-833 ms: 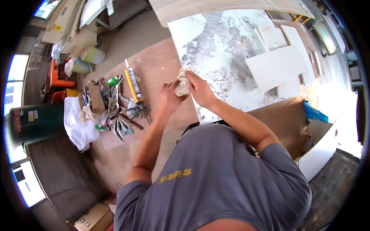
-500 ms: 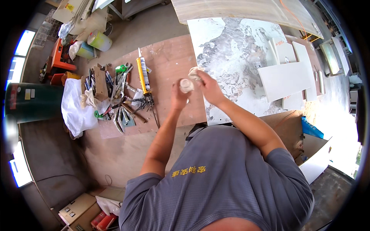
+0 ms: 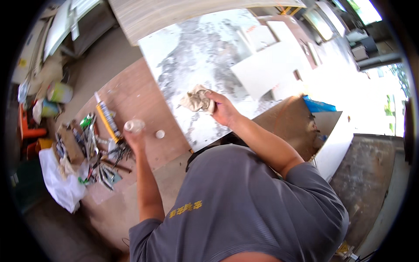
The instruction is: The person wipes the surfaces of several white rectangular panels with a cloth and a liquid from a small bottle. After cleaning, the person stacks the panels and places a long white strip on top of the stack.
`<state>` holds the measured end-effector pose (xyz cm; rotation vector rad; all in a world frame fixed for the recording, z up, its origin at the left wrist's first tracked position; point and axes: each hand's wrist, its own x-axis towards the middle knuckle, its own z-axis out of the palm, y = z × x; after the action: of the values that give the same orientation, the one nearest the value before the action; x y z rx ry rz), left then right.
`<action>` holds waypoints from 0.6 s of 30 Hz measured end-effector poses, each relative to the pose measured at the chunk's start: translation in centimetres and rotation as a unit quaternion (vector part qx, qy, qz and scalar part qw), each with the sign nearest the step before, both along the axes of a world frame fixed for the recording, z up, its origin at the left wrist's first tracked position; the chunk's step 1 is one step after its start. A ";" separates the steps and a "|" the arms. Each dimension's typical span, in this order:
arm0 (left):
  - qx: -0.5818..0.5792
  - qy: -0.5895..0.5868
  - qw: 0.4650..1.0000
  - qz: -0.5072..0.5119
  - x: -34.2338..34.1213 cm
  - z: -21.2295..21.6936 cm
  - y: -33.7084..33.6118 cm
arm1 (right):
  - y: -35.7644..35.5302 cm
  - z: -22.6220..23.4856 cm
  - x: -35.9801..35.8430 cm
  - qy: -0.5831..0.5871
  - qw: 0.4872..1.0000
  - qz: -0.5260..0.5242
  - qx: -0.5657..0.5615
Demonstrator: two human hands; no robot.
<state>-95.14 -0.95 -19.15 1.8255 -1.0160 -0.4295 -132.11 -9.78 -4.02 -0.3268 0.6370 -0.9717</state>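
My right hand (image 3: 222, 109) grips a crumpled beige rag (image 3: 197, 100) and holds it over the grey-and-white marbled slab (image 3: 192, 61). My left hand (image 3: 135, 140) is out to the left over the reddish board (image 3: 131, 96), closed around a small clear bottle (image 3: 133, 126) held upright. A small white cap (image 3: 160, 134) lies on the board just right of that hand. Both forearms come up from my grey shirt at the bottom.
A yellow sealant tube (image 3: 107, 118) and a heap of hand tools (image 3: 94, 150) lie left of the left hand. A white plastic bag (image 3: 59, 185), buckets (image 3: 59, 92), white panels (image 3: 266, 67) and a brown cardboard box (image 3: 294, 126) surround the slab.
My hands were together at the slab's edge with rag and bottle. They have separated: the left moved down-left with the bottle, the right moved onto the slab with the rag.
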 end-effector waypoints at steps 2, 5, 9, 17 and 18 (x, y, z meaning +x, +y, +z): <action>0.015 -0.083 0.995 0.060 2.4 -4.3 2.4 | -0.4 0.4 -3.4 0.057 0.996 -0.061 -0.012; 0.093 0.038 0.983 0.155 -3.4 -0.6 3.6 | -2.6 1.9 -12.6 0.314 0.937 -0.146 -0.051; 0.078 0.175 0.981 -0.024 -13.3 0.6 3.5 | -8.6 -0.5 -28.6 0.701 0.620 -0.175 -0.305; 0.213 0.501 0.829 -0.128 -41.3 3.4 -10.7 | -14.2 -11.4 -24.8 0.814 0.324 0.236 -0.420; 0.227 0.532 0.807 -0.117 -43.1 3.4 -12.2 | -12.7 -9.6 -22.2 0.734 0.408 0.244 -0.485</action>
<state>-138.22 -13.12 -15.72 1.4325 -0.3192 -1.7341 -154.31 -22.48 -13.63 -2.4959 1.3398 -0.0509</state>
